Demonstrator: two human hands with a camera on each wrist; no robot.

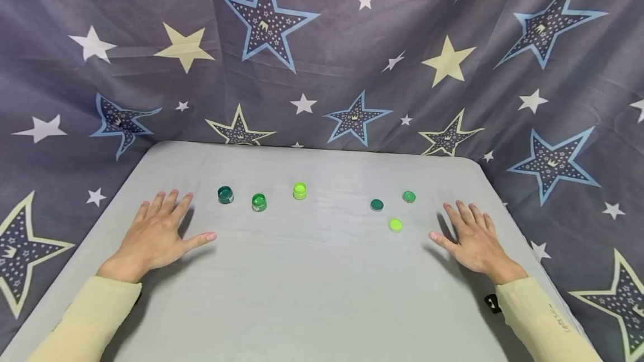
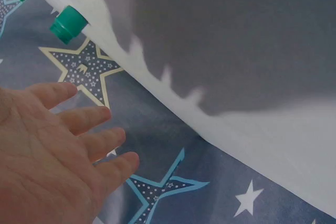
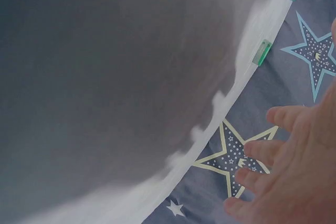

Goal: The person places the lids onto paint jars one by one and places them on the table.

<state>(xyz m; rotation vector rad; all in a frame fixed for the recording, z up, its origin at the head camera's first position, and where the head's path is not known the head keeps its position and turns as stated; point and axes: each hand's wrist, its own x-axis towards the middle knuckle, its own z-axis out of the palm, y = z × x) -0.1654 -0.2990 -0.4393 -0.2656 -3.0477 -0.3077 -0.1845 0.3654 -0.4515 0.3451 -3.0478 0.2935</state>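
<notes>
My left hand point(image 1: 157, 236) is held over the left of the table, fingers straight and spread, holding nothing. Nearest to it stands a dark teal jar point(image 1: 225, 195), with a green jar point(image 1: 259, 202) and a lime jar point(image 1: 299, 191) further right; all look lidless. Above the right side, my right hand point(image 1: 474, 242) is likewise spread, with nothing in it. Left of that hand lie a green lid point(image 1: 409, 196), a lime lid point(image 1: 396, 225) and a dark teal lid point(image 1: 377, 205). In the left wrist view the palm shows beyond the teal jar point(image 2: 69, 24).
A pale cloth covers the table point(image 1: 322, 295), which has rounded back corners. Behind and beside it hangs a grey curtain point(image 1: 322, 77) with stars. A small black tag point(image 1: 492, 303) shows by the right sleeve.
</notes>
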